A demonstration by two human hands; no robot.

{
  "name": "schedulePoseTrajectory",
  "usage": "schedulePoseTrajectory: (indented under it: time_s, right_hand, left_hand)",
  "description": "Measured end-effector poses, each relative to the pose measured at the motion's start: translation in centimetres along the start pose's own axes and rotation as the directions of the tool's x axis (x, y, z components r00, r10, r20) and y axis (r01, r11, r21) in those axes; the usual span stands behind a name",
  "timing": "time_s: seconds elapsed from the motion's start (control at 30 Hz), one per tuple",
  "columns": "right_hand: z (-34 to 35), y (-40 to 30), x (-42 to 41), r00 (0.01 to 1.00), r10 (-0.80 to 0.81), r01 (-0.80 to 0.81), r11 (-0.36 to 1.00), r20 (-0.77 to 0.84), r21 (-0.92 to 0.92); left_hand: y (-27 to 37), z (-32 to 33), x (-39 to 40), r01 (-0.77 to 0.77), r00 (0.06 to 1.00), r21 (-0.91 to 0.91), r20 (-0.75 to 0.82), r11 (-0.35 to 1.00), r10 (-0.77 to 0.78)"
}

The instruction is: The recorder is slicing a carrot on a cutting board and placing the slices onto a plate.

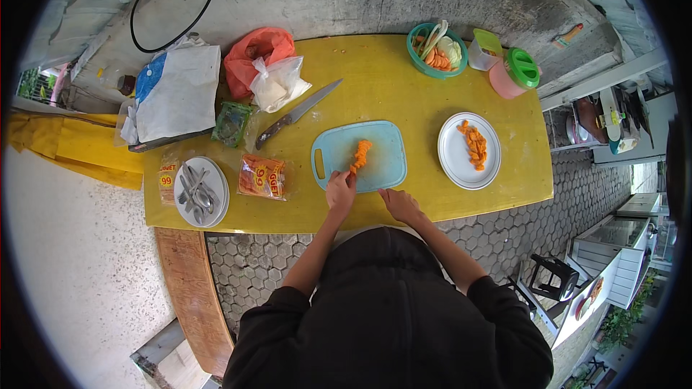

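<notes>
A light-blue plastic cutting board (pixel 384 146) lies on the yellow table in front of me. Cut carrot pieces (pixel 361 154) form a narrow row on it. My left hand (pixel 341 189) is at the board's near edge, its fingertips at the near end of the carrot row. By the board's lower right corner is my right hand (pixel 401 204), fingers curled; whether it holds something small cannot be told. To the right, a white plate (pixel 450 165) carries more carrot pieces (pixel 476 145). A large knife with a dark handle (pixel 297 113) rests to the board's upper left.
A green basket of vegetables (pixel 412 55), a lidded tub (pixel 484 53) and a pink container with green lid (pixel 513 74) stand back right. Left are red (pixel 259 46) and clear plastic bags (pixel 278 86), a nugget packet (pixel 262 176) and plates with cutlery (pixel 220 202).
</notes>
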State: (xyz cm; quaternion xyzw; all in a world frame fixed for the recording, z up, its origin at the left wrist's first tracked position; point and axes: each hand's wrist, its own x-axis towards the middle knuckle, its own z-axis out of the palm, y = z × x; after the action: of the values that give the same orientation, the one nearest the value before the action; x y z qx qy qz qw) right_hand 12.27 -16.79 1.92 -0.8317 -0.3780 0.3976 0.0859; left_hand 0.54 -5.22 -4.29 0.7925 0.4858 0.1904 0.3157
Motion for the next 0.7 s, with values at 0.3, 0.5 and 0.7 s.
schedulePoseTrajectory:
  time_s: [0.3,0.5,0.7]
  right_hand:
    - [0.3,-0.5,0.5,0.998,0.042,-0.037,0.994,0.051,-0.102]
    - [0.5,-0.5,1.2,0.999,0.017,-0.012,0.994,0.047,-0.111]
    - [0.4,0.4,1.6,0.999,-0.048,0.049,0.996,-0.012,0.069]
  left_hand:
    - [0.2,-0.1,0.0,0.0,0.999,-0.004,0.032,1.0,0.001]
    - [0.3,-0.3,0.0,0.013,0.999,-0.036,0.053,0.999,-0.011]
    - [1.1,-0.7,0.0,-0.03,0.999,0.055,0.045,0.998,0.028]
